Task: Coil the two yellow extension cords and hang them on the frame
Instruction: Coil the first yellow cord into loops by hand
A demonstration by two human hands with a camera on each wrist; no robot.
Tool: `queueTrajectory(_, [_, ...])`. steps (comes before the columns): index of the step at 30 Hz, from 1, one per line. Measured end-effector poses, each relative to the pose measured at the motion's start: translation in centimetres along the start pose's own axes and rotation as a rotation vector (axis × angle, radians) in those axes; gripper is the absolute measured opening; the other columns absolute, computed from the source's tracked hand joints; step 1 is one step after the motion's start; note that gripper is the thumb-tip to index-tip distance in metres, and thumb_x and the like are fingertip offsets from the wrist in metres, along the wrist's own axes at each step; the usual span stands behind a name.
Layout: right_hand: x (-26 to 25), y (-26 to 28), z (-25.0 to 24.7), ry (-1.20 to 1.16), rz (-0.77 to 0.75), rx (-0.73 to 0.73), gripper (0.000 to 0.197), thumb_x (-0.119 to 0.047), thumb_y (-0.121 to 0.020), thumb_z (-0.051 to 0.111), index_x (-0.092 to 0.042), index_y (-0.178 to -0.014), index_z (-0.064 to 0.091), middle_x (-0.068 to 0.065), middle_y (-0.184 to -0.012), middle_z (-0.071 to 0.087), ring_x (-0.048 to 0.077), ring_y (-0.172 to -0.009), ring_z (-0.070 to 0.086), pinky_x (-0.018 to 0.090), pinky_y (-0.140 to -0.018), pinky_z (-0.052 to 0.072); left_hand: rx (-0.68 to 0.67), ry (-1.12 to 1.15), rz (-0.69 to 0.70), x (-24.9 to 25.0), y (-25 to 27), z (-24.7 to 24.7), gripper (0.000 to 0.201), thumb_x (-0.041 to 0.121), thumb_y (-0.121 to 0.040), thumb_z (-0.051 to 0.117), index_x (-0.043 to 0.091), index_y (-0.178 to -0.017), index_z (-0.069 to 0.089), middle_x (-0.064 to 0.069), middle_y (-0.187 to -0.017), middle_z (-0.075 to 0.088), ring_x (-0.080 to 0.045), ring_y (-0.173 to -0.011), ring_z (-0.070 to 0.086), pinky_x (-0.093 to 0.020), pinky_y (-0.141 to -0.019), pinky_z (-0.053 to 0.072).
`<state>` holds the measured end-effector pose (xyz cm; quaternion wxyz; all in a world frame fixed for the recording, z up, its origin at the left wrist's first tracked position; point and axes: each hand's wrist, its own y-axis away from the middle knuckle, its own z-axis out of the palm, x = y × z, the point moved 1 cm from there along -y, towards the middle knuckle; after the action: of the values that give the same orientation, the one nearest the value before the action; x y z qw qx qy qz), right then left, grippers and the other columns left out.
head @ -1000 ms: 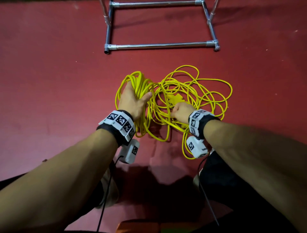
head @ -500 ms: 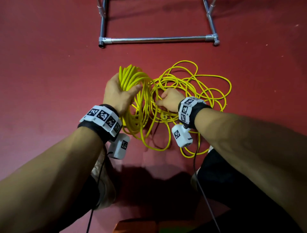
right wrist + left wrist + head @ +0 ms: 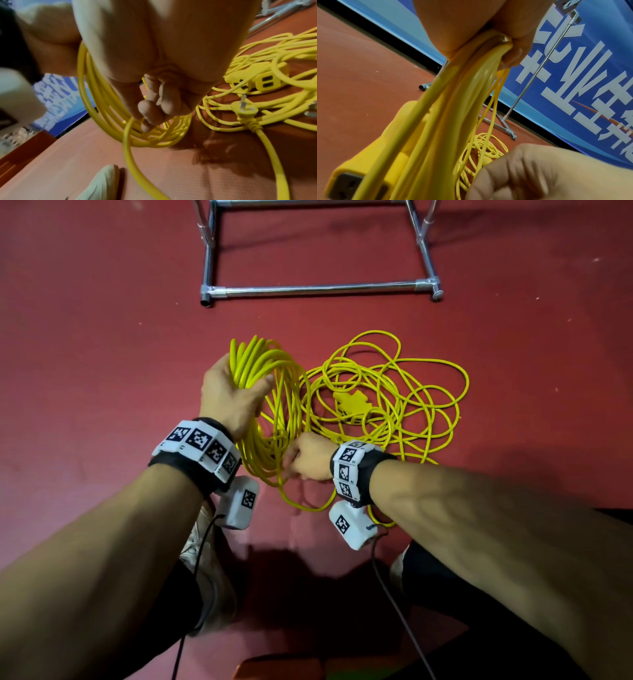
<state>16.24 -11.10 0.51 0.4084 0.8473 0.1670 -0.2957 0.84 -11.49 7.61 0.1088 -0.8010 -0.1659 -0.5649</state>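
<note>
My left hand (image 3: 230, 394) grips the top of a bundle of yellow cord loops (image 3: 270, 419) that hangs down over the red floor; the left wrist view shows the fingers (image 3: 513, 54) wrapped round the strands, with a yellow socket block (image 3: 373, 155) hanging beside them. My right hand (image 3: 305, 458) pinches a single cord strand (image 3: 127, 136) at the bundle's lower end. A second yellow cord (image 3: 411, 395) lies loose and tangled on the floor to the right, with its socket block (image 3: 352, 402) in the middle and a plug (image 3: 244, 109) nearby. The metal pipe frame (image 3: 318, 289) stands beyond.
The floor is red matting (image 3: 102, 354). My shoes (image 3: 205, 570) and dark trouser legs are at the bottom, with wrist camera cables trailing. A blue banner with white characters (image 3: 573, 67) runs along the wall behind the frame.
My left hand has raised the coiled bundle up and to the left. My right hand has come down and towards me, from the tangled pile to the bundle's lower end.
</note>
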Motion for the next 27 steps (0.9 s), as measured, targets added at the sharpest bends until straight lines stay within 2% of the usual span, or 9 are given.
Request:
queueTrajectory(2, [-0.2,0.0,-0.5,-0.147,0.052,0.002,0.011,-0.019,-0.090,0.065,-0.011,-0.097,0.065,0.012,-0.074,0.072,0.011,-0.037,0.048,0.017,-0.037,0.034,0.004,0.009,-0.001,0.2,0.0,-0.2,0.016,0.016,-0.084,0.075,0.020,-0.094,0.063,0.003,-0.058,0.058,-0.016,-0.042,0.050,-0.025,-0.043,0.042])
queueTrajectory(5, [-0.2,-0.7,-0.2,-0.264,0.063,0.029,0.035,-0.034,-0.089,0.071,-0.015,-0.104,0.046,0.013,-0.080,0.074,0.021,-0.049,0.051,0.022,-0.044,0.039,0.001,0.013,0.004,0.8,-0.2,-0.3,0.014,0.017,-0.085,0.075,0.018,-0.094,0.064,0.008,-0.057,0.059,-0.011,-0.042,0.052,-0.023,-0.043,0.043])
queueTrajectory(8, [-0.5,-1.3,0.1,-0.377,0.041,0.050,0.028,-0.028,-0.087,0.075,-0.013,-0.097,0.053,0.013,-0.072,0.065,0.024,-0.057,0.051,0.034,-0.053,0.041,-0.015,0.033,0.027,1.3,-0.5,-0.4,0.014,0.020,-0.084,0.076,0.024,-0.085,0.063,0.010,-0.056,0.057,-0.014,-0.045,0.051,-0.025,-0.044,0.042])
queueTrajectory(10, [-0.8,-1.2,-0.6,-0.417,0.020,0.076,0.021,-0.020,-0.089,0.074,-0.016,-0.085,0.054,0.007,-0.062,0.056,0.022,-0.052,0.049,0.029,-0.049,0.037,-0.010,0.061,0.018,1.5,-0.8,-0.7,0.015,0.022,-0.082,0.077,0.023,-0.082,0.062,0.002,-0.058,0.055,-0.020,-0.045,0.047,-0.027,-0.043,0.040])
queueTrajectory(13, [-0.9,-0.7,-2.5,-0.337,-0.045,0.278,0.021,-0.017,-0.090,0.070,-0.017,-0.080,0.052,-0.001,-0.054,0.063,0.014,-0.046,0.060,0.021,-0.046,0.041,0.035,0.118,-0.001,2.1,-1.3,-1.3,0.015,0.023,-0.079,0.076,0.020,-0.080,0.062,-0.001,-0.059,0.054,-0.020,-0.044,0.045,-0.027,-0.043,0.039])
queueTrajectory(16, [-0.2,-0.1,-3.9,-0.310,-0.063,0.544,0.026,-0.012,-0.089,0.066,-0.018,-0.072,0.047,-0.004,-0.050,0.064,0.009,-0.053,0.070,0.026,-0.055,0.048,0.106,0.191,-0.011,2.9,-1.8,-1.9,0.013,0.018,-0.079,0.073,0.017,-0.079,0.060,-0.002,-0.057,0.052,-0.019,-0.041,0.042,-0.027,-0.041,0.035])
queueTrajectory(21, [-0.3,0.3,-6.6,-0.474,-0.083,0.752,0.017,-0.007,-0.086,0.062,-0.011,-0.077,0.049,0.011,-0.058,0.070,0.014,-0.052,0.071,0.029,-0.055,0.056,0.116,0.282,-0.004,4.6,-2.5,-3.1,0.009,0.011,-0.082,0.067,0.012,-0.083,0.059,-0.005,-0.060,0.048,-0.015,-0.039,0.036,-0.023,-0.041,0.029])
queueTrajectory(25, [-0.7,0.1,-9.0,-0.633,-0.029,0.808,0.011,-0.012,-0.082,0.064,-0.005,-0.080,0.055,0.007,-0.052,0.067,0.019,-0.045,0.065,0.036,-0.055,0.054,0.033,0.392,0.015,5.8,-2.1,-3.6,0.016,0.005,-0.085,0.062,0.017,-0.078,0.055,0.002,-0.055,0.045,-0.013,-0.042,0.029,-0.022,-0.042,0.023])
queueTrajectory(27, [-1.0,0.1,-10.2,-0.637,-0.023,0.830,0.015,-0.020,-0.076,0.065,-0.011,-0.081,0.054,0.003,-0.051,0.063,0.019,-0.043,0.056,0.039,-0.055,0.049,-0.009,0.455,0.023,6.6,-1.8,-3.8,0.016,0.004,-0.085,0.060,0.016,-0.079,0.051,0.005,-0.053,0.042,-0.010,-0.042,0.028,-0.021,-0.042,0.021])
